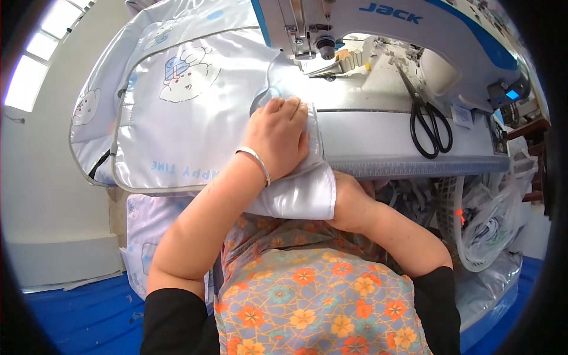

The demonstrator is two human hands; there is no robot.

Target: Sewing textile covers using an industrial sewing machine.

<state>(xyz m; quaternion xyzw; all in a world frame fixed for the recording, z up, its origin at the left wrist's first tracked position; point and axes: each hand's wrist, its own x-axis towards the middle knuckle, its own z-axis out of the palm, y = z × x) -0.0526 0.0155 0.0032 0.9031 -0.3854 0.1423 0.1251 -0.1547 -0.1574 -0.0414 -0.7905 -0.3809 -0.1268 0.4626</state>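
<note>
Seen from above, a person in a floral orange and blue apron over black sleeves sits at a sewing machine table. Nearest the body, the right hand reaches under the hanging corner of a glossy pale blue fabric piece; its fingers are hidden beneath the cloth, so how far they are open cannot be told. The right forearm comes in from the lower right, bent at the elbow, wrist just below the table's front edge.

Farther out, the left hand lies palm down on the fabric, fingers flat and close together, pressing the cloth against the table rather than gripping it. A thin silver bangle circles the wrist. The left forearm runs up from the lower left in a straight diagonal.

The fabric, printed with cartoon animals and edged with grey piping, spreads left of the hand and spills over the table's left and front edges. Its leading edge sits just before the presser foot of the white and blue sewing machine, a short way beyond the fingertips.

To the right, black scissors lie on the bare table top, well apart from both hands. Clear plastic bags hang below the table's right side.
</note>
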